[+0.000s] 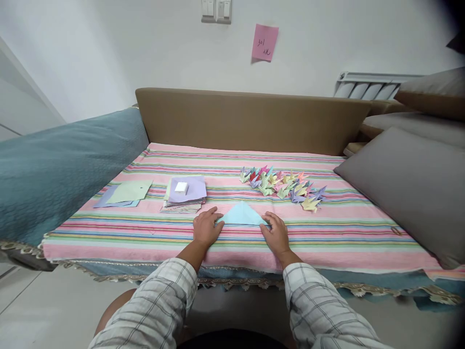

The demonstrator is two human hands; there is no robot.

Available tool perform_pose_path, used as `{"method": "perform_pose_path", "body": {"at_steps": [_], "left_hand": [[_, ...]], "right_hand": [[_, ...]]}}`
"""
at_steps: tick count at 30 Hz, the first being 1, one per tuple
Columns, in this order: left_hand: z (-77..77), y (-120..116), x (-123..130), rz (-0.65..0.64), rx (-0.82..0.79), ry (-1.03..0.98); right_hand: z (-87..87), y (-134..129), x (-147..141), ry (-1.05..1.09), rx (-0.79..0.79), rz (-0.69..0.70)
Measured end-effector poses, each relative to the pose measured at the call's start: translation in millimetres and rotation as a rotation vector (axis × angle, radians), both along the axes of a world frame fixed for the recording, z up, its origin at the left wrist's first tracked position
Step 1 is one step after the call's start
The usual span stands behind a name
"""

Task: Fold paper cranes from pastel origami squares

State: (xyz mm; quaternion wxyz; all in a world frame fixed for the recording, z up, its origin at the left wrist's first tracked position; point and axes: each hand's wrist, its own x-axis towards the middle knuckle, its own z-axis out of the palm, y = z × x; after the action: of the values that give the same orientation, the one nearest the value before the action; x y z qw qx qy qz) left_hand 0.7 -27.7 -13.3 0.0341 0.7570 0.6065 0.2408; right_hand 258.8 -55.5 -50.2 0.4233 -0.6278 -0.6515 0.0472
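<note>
A light blue sheet of origami paper (pixel 242 214), folded into a triangle, lies on the striped cloth (pixel 232 254) with its peak pointing away from me. My left hand (pixel 208 227) pinches its left corner between thumb and fingers. At the opposite corner, my right hand (pixel 275 232) grips the paper the same way. Beyond the right hand sits a cluster of small folded paper cranes (pixel 283 185) in many colours. Past the left hand stands a stack of square paper (pixel 185 201) with a small white block (pixel 181 188) on top.
Loose green, purple and blue sheets (pixel 130 192) lie at the left, near the teal-covered armrest (pixel 72 165). A brown backrest (pixel 247 121) closes off the far side. Grey cushions (pixel 410 189) lean at the right, with a small brown ring-like item (pixel 396 231) nearby.
</note>
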Motion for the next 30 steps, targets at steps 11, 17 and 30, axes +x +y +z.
{"method": "perform_pose_path", "body": {"at_steps": [11, 17, 30], "left_hand": [[1.1, 0.7, -3.8, -0.014, -0.014, -0.162], [-1.8, 0.7, -4.4, 0.000, -0.040, -0.189], [4.7, -4.6, 1.3, -0.017, -0.026, -0.070]], "right_hand": [[-1.8, -0.1, 3.6, 0.134, 0.080, 0.081], [-1.8, -3.1, 6.4, 0.156, 0.044, 0.134], [3.3, -3.3, -0.6, 0.017, -0.019, 0.042]]}}
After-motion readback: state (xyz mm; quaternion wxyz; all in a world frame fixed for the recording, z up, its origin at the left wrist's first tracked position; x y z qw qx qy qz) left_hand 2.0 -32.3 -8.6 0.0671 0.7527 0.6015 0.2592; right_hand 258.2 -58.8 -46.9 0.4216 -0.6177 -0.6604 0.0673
